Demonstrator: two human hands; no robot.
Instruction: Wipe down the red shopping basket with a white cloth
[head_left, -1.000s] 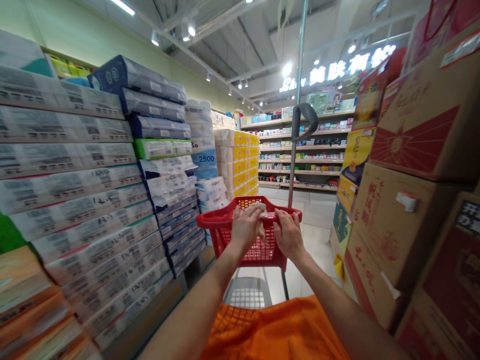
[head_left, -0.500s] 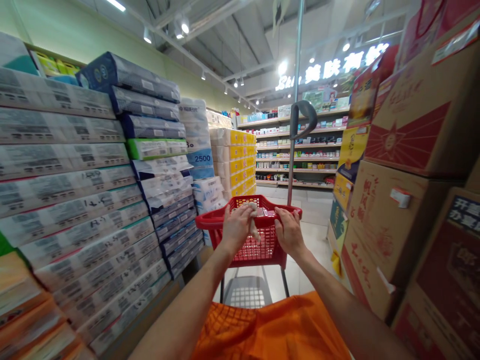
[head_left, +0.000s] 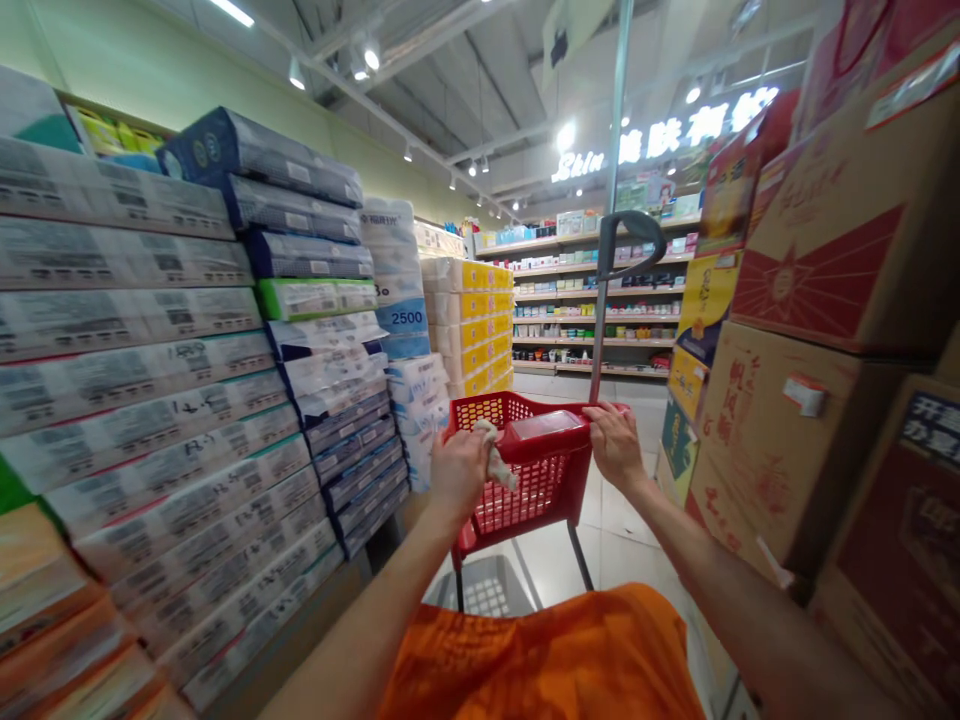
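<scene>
A red plastic shopping basket cart (head_left: 525, 480) on a metal frame stands in the aisle ahead of me. My left hand (head_left: 459, 468) is closed round a crumpled white cloth (head_left: 491, 455) pressed against the basket's near rim. My right hand (head_left: 615, 443) grips the rim at the basket's right corner. A tall metal pole with a dark curved handle (head_left: 632, 235) rises from behind the basket. My orange shirt fills the bottom of the view.
Stacked packs of tissue and toilet paper (head_left: 187, 400) wall the left side. Brown and red cardboard cartons (head_left: 817, 330) are piled on the right. Shelves of goods (head_left: 585, 320) cross the far end under a lit sign. Pale tiled floor (head_left: 622, 520) lies beyond the cart.
The basket has swung and shifted to the right. My hands have spread apart: the right slid to the right corner, the left with the cloth dropped lower on the rim.
</scene>
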